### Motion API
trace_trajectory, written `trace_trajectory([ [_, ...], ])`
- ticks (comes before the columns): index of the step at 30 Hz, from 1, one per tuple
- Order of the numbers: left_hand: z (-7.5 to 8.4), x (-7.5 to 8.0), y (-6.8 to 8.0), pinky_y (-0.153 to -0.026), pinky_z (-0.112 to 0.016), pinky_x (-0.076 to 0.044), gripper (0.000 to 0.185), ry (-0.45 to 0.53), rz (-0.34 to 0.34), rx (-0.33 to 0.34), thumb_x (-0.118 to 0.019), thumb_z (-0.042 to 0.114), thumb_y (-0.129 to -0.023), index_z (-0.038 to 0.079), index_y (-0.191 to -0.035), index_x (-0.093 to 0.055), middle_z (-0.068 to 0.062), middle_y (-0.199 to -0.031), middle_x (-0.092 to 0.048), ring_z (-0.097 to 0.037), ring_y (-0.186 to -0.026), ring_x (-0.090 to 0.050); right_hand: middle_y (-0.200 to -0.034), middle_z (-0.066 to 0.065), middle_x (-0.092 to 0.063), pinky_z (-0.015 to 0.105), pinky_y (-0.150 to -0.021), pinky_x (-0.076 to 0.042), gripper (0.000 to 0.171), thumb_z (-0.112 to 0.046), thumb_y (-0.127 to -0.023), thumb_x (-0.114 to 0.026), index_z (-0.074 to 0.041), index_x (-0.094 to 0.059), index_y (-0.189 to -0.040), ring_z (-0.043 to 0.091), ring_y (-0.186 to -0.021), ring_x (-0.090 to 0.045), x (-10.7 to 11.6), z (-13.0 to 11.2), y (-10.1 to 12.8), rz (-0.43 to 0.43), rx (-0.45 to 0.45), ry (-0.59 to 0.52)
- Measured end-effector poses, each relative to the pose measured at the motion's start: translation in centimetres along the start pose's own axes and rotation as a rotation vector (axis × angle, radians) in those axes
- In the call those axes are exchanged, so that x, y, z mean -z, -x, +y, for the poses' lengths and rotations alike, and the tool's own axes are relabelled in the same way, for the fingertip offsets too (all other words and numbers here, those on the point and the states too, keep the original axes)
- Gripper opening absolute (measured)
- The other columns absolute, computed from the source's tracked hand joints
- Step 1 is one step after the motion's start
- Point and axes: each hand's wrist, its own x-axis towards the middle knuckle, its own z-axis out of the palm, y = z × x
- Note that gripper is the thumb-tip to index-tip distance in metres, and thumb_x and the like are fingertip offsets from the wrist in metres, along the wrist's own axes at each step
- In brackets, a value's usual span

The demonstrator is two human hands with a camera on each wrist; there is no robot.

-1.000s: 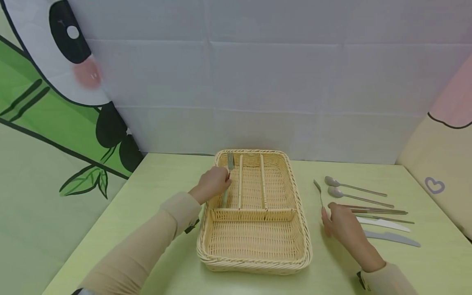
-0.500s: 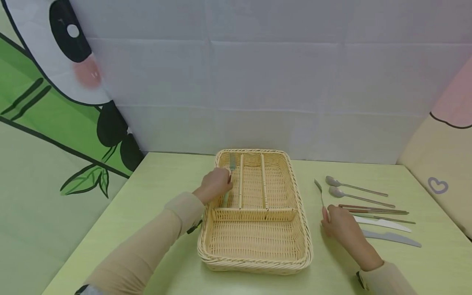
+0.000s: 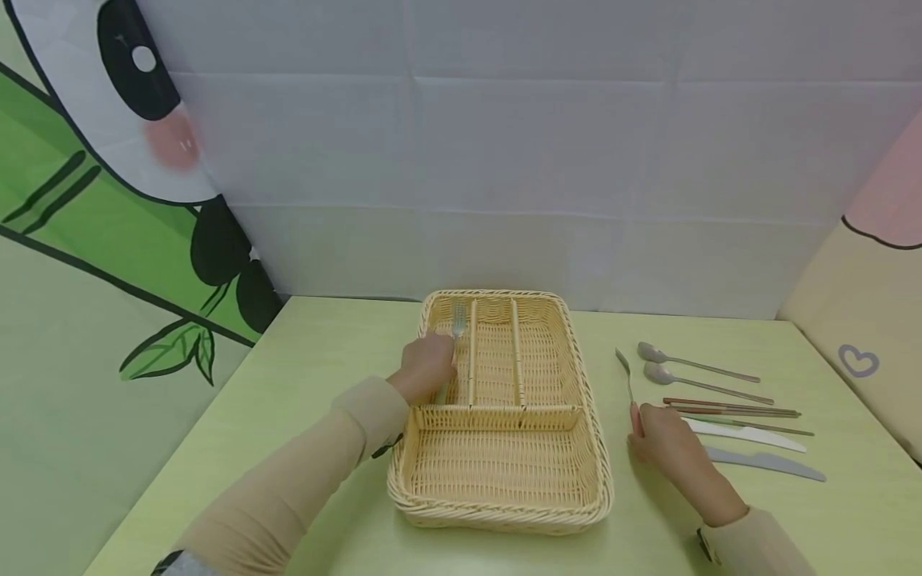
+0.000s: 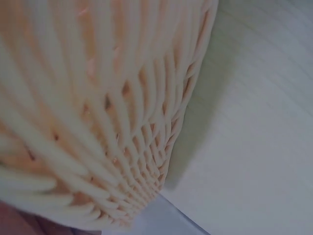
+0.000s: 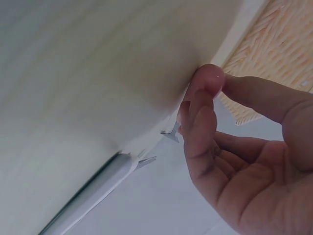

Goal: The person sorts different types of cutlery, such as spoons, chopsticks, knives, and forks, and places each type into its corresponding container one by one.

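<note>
Fork (image 3: 458, 322) pinched by left hand (image 3: 426, 368) inside basket (image 3: 500, 517) — right hand (image 3: 666, 440) pinches 2nd fork (image 3: 624, 364) (outside it).

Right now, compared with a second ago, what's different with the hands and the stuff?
The left hand lowered its fork deeper into the left compartment of the basket, shifting a little right. Nothing was newly grabbed or let go. The right hand stayed at the second fork, and the basket, spoons and knives stayed put.

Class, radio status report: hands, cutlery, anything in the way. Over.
Left hand holding a fork inside the basket. Right hand holding another fork. Divider close beside the first fork.
</note>
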Motion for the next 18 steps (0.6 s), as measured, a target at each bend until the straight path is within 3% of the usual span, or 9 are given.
trace_trajectory([
  [4,0.24,-0.42,-0.03,-0.043,-0.027,-0.032,0.01,-0.031,0.004,0.004,-0.052,0.009,-0.087,0.01,-0.091,-0.062,-0.002,-0.062,-0.047,-0.014,-0.051,-0.041,-0.056,0.003,-0.043,0.026,-0.048,-0.034,0.025,-0.001,-0.078,-0.06,-0.006,-0.042,-0.061,0.015,-0.05,-0.041,-0.22,0.05,-0.08,-0.021,-0.002,0.001],
  [9,0.5,-0.41,0.11,-0.042,-0.028,-0.031,0.017,-0.065,0.021,0.02,-0.05,0.01,-0.09,0.008,-0.077,-0.06,-0.003,-0.058,-0.046,-0.014,-0.049,-0.04,-0.058,0.003,-0.043,0.027,-0.048,-0.035,0.024,-0.001,-0.078,-0.061,-0.005,-0.043,-0.063,0.015,-0.051,-0.041,-0.37,0.13,-0.29,-0.046,0.013,0.026],
  [13,0.61,-0.31,0.19,-0.041,-0.027,-0.03,0.018,-0.071,0.022,0.025,-0.05,0.01,-0.09,0.008,-0.076,-0.06,-0.003,-0.057,-0.045,-0.013,-0.048,-0.039,-0.06,0.004,-0.046,0.029,-0.049,-0.037,0.023,-0.003,-0.079,-0.062,-0.004,-0.044,-0.064,0.017,-0.053,-0.044,-0.27,0.02,-0.4,-0.072,-0.001,0.038],
  [18,0.62,-0.2,0.44,-0.041,-0.028,-0.03,0.019,-0.071,0.027,0.014,-0.049,0.012,-0.092,0.009,-0.075,-0.058,-0.003,-0.058,-0.046,-0.014,-0.049,-0.039,-0.058,0.005,-0.045,0.029,-0.049,-0.037,0.021,-0.002,-0.083,-0.051,-0.004,-0.043,-0.064,0.019,-0.053,-0.044,-0.22,-0.06,-0.4,-0.068,-0.005,0.034],
])
